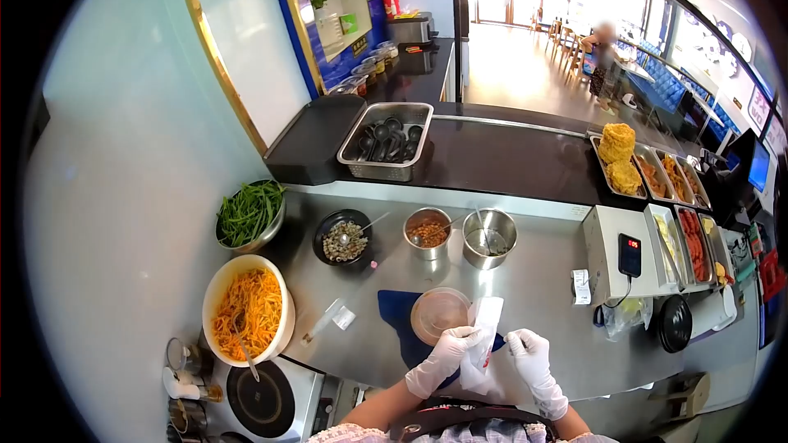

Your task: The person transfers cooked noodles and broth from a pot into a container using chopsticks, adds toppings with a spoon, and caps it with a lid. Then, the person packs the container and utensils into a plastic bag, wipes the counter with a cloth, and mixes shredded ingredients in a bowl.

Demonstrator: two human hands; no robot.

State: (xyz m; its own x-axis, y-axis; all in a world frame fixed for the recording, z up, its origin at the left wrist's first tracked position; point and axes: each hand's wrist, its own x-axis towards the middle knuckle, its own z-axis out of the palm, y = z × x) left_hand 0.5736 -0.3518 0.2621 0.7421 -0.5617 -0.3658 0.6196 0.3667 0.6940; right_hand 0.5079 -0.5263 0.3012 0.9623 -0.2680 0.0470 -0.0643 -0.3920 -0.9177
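Both my hands wear white gloves. My left hand [450,354] is closed on a narrow white paper bag [484,336] with some red print, held upright near the counter's front edge. Just right of the bag, my right hand [532,363] has its fingers pinched together; whatever is in them, if anything, is too small to make out. Beyond my left hand, a round translucent takeaway container [440,310] stands on a dark blue cloth [397,312]. My left hand and the bag cover part of its near rim.
To the left stand a white tub of orange shreds [287,316], a bowl of greens [267,238] and a hot plate [261,402]. A black bowl [322,253] and two steel pots [428,253] [488,262] line the back. Food trays [640,194] sit right; a person [603,61] is far off.
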